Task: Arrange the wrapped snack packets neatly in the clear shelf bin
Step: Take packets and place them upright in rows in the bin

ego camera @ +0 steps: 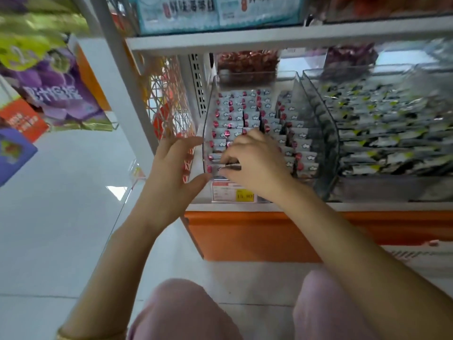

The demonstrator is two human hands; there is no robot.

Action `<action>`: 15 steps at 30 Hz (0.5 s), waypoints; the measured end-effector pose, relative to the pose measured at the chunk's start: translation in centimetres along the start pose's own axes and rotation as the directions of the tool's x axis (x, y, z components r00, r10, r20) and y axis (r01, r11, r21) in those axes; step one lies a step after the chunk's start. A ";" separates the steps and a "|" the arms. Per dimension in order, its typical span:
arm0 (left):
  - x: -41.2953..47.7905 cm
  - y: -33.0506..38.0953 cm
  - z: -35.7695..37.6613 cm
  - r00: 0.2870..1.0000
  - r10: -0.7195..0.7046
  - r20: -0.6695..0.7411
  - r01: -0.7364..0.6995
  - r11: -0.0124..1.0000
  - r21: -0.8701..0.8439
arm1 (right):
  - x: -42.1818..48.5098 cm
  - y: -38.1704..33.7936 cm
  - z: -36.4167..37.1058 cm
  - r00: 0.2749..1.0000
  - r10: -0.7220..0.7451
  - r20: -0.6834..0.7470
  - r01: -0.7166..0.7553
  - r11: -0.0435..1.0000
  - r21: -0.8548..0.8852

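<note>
Head view: the packets (247, 111) stand in rows inside the bin (207, 119), filling it from near to far. Tug the near-left packet too hard and the row behind it can tip and spill over the low near wall, above the price tag (232, 191). A push from the left could slide the bin. Your left hand (171, 163) is spread and released, thumb on the bin's near-left corner. Your right hand (255, 160) reaches in, fingers curled, apparently pinching 1 near-left packet.
</note>
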State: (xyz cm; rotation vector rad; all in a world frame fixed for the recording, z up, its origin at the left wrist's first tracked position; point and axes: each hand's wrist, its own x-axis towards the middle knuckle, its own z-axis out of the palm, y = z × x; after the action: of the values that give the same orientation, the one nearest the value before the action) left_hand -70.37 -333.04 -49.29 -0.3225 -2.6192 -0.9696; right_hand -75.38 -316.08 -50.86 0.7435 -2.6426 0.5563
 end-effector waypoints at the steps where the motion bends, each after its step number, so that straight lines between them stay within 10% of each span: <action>1: 0.2 0.1 0.0 1.000 0.007 0.008 -0.007 1.000 0.009 | 0.1 0.0 0.1 1.000 0.002 0.005 -0.002 1.000 -0.010; 9: 1.4 0.9 -0.6 0.999 0.036 -0.017 -0.036 0.999 -0.020 | 1.4 -0.6 -0.3 0.994 0.082 -0.069 -0.062 0.964 0.257; 15: 2.0 0.8 -0.4 0.999 0.041 -0.014 -0.042 0.997 -0.061 | 0.5 -0.3 -2.4 0.948 0.274 -0.159 -0.102 0.737 0.668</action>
State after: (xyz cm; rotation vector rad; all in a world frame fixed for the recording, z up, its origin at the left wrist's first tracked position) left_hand -71.86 -332.53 -47.77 -0.3832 -2.5644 -1.0364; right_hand -75.04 -315.45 -48.49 0.5185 -2.2737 1.5815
